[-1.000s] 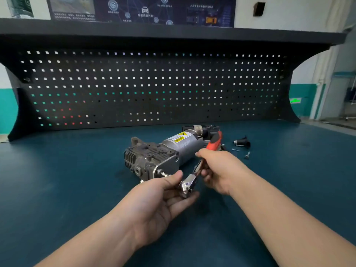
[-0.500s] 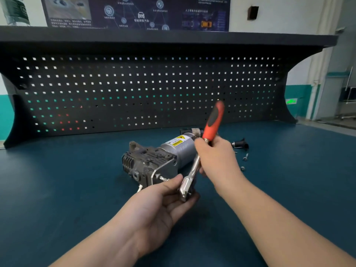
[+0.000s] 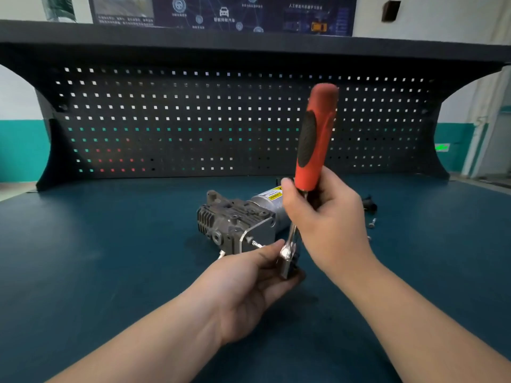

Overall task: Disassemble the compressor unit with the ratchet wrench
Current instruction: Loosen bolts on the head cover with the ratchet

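Note:
The compressor unit (image 3: 235, 222), a grey finned metal block joined to a silver cylinder with a yellow label, lies on the dark blue bench. A bolt (image 3: 255, 244) sticks out of its near plate. My right hand (image 3: 323, 217) grips the ratchet wrench (image 3: 313, 139) at the base of its red and black handle, which stands almost upright. My left hand (image 3: 249, 288) holds the wrench's chrome head and socket (image 3: 287, 258) between thumb and fingers, just right of the bolt.
A small black part (image 3: 369, 204) and loose screws (image 3: 372, 223) lie on the bench right of the compressor. A black pegboard back panel (image 3: 193, 120) rises behind the bench, with a shelf over it.
The wrench handle has swung up from lying low over the compressor to near vertical. My left hand has kept hold of the wrench head.

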The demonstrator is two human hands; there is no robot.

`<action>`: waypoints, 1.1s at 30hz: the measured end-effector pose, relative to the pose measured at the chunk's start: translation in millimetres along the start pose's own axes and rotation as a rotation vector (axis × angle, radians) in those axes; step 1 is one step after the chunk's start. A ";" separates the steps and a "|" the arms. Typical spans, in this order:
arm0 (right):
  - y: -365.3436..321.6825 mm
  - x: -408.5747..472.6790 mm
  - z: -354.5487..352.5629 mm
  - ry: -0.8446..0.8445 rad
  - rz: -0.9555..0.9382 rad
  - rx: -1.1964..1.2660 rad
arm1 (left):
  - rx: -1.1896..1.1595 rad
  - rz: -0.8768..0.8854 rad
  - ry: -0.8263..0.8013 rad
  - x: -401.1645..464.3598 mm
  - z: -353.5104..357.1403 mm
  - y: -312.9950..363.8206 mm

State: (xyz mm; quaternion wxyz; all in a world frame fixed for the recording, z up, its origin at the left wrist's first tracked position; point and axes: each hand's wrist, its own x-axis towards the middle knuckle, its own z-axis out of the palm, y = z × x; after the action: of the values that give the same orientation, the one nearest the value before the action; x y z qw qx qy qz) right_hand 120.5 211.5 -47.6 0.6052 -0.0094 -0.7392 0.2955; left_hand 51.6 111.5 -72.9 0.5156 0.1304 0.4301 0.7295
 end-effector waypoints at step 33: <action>-0.6 0.1 -4.0 0.012 0.082 -0.008 | -0.006 -0.021 0.006 -2.3 3.3 2.0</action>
State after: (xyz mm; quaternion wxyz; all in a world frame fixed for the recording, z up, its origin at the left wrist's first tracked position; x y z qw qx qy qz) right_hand 124.4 212.8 -46.9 0.5971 -0.0439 -0.7356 0.3169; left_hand 53.4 111.0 -68.8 0.5222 0.1221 0.4308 0.7258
